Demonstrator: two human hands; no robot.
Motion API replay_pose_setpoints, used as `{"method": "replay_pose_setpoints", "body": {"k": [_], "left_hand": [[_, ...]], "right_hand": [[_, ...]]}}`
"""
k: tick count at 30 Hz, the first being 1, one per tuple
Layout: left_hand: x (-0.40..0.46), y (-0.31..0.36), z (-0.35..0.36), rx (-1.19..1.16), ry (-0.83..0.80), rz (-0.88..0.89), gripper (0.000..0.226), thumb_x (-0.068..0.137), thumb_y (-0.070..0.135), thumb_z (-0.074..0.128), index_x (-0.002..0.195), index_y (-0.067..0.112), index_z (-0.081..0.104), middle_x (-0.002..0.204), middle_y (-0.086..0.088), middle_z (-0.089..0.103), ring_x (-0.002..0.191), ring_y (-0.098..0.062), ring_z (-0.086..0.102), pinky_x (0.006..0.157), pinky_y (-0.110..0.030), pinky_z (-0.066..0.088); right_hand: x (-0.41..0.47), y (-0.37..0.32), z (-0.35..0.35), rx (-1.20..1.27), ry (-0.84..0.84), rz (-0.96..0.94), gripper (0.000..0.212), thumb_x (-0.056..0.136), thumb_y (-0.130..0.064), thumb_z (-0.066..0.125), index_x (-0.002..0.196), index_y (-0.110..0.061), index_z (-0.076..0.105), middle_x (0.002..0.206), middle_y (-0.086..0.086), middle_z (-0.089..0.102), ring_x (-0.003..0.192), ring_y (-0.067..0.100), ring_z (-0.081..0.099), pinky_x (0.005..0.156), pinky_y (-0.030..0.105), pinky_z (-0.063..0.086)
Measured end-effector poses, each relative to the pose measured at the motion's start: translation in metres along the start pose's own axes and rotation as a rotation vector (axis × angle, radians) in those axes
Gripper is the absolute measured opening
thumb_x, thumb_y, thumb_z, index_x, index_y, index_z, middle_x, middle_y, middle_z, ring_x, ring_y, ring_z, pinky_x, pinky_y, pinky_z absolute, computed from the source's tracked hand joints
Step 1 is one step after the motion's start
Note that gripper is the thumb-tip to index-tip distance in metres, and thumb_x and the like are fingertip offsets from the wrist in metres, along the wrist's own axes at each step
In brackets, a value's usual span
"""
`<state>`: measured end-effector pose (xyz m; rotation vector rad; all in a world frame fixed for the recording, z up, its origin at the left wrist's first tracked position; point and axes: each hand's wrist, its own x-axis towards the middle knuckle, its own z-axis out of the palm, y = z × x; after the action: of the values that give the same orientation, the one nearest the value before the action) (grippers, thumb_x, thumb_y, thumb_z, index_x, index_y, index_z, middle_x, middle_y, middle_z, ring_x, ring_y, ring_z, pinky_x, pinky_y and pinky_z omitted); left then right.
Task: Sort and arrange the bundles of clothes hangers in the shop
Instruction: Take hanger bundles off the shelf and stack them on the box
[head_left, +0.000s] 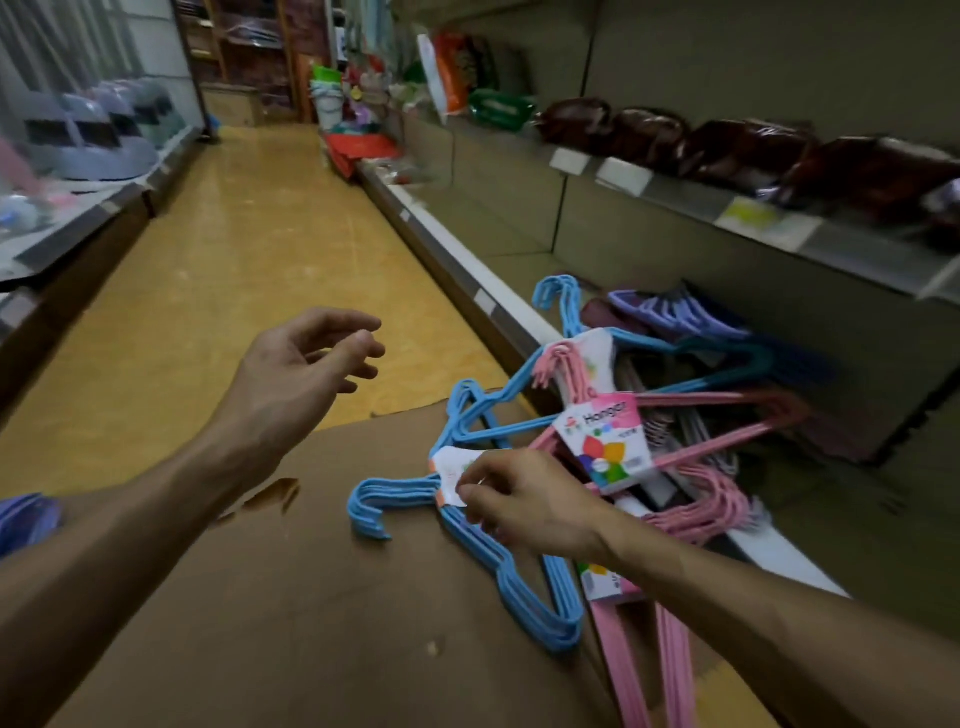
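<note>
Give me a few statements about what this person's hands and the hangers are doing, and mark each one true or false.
1. The right hand pinches the paper label on a blue hanger bundle. True.
2. The left hand grips a pink bundle. False: it hangs open in the air, holding nothing.
3. The blue hanger bundle lies on brown cardboard. True.
4. The pink hanger bundle with the "Hanger" label lies left of the blue one. False: it lies to the right, toward the bottom shelf.
5. The upper shelf holds more hangers. False: it holds dark wrapped packages.
</note>
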<state>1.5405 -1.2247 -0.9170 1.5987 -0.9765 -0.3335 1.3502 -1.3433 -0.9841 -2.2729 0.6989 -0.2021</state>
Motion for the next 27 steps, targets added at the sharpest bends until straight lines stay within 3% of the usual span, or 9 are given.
{"method": "replay_pose_setpoints", "body": {"k": [4,8,13,18,20,22,25,27], "left_hand": [[0.006,0.007,0.044,-0.079,-0.045,-0.003,0.015,0.097,0.018,0.059,0.107,0.024,0.069,0.093,0.004,0.075,0.085,-0.011,0.071,0.081,-0.035,0.058],[0.012,0.017,0.084,-0.137,-0.108,0.024,0.016,0.098,0.016,0.058,0.108,0.021,0.069,0.094,0.002,0.075,0.085,-0.01,0.071,0.08,-0.033,0.057],[0.024,0.032,0.126,-0.15,-0.155,0.068,0.017,0.098,0.013,0.057,0.105,0.023,0.069,0.091,0.004,0.075,0.084,-0.011,0.071,0.077,-0.032,0.057],[0.033,0.04,0.158,-0.15,-0.196,0.105,0.02,0.1,0.011,0.053,0.107,0.022,0.068,0.093,0.004,0.074,0.086,-0.008,0.069,0.071,-0.019,0.052],[0.031,0.039,0.169,-0.148,-0.206,0.113,0.02,0.1,0.012,0.052,0.108,0.022,0.067,0.095,0.004,0.073,0.086,-0.007,0.068,0.07,-0.018,0.051],[0.025,0.036,0.179,-0.102,-0.244,0.147,0.021,0.1,0.013,0.052,0.109,0.025,0.066,0.096,0.006,0.072,0.089,-0.006,0.067,0.072,-0.019,0.054],[0.018,0.031,0.188,-0.019,-0.324,0.219,0.023,0.1,0.015,0.053,0.109,0.032,0.065,0.097,0.013,0.07,0.093,-0.006,0.066,0.077,-0.032,0.058],[0.018,0.029,0.19,-0.001,-0.331,0.242,0.024,0.1,0.017,0.054,0.107,0.037,0.065,0.098,0.016,0.069,0.094,-0.005,0.065,0.073,-0.034,0.058]], "right_hand": [[-0.016,0.035,-0.036,0.298,0.208,0.17,0.019,0.099,-0.014,0.057,0.094,-0.001,0.07,0.076,0.011,0.069,0.065,0.014,0.065,0.057,0.027,0.052],[-0.021,0.061,-0.078,0.984,0.48,0.428,0.019,0.102,-0.007,0.049,0.106,0.006,0.062,0.078,0.014,0.063,0.067,0.021,0.061,0.051,0.028,0.054],[-0.015,0.092,-0.143,1.618,0.725,0.409,0.048,0.105,-0.041,0.039,0.123,0.003,0.046,0.119,0.027,0.058,0.096,0.036,0.062,0.071,0.052,0.054],[-0.002,0.095,-0.179,1.785,0.725,0.336,0.073,0.099,-0.051,0.047,0.147,0.0,0.028,0.142,0.035,0.04,0.124,0.051,0.049,0.086,0.068,0.047],[0.008,0.091,-0.184,1.806,0.741,0.336,0.072,0.099,-0.05,0.049,0.151,-0.008,0.024,0.146,0.035,0.034,0.124,0.055,0.047,0.091,0.07,0.045],[0.02,0.09,-0.187,1.824,0.747,0.329,0.068,0.099,-0.049,0.049,0.151,-0.013,0.025,0.148,0.035,0.031,0.118,0.06,0.049,0.086,0.072,0.046],[0.041,0.097,-0.19,1.861,0.709,0.297,0.061,0.099,-0.047,0.049,0.137,0.001,0.042,0.14,0.036,0.041,0.103,0.06,0.055,0.073,0.071,0.048],[0.053,0.101,-0.192,1.878,0.723,0.274,0.061,0.098,-0.044,0.051,0.135,0.004,0.044,0.134,0.035,0.046,0.105,0.059,0.055,0.073,0.07,0.05]]}}
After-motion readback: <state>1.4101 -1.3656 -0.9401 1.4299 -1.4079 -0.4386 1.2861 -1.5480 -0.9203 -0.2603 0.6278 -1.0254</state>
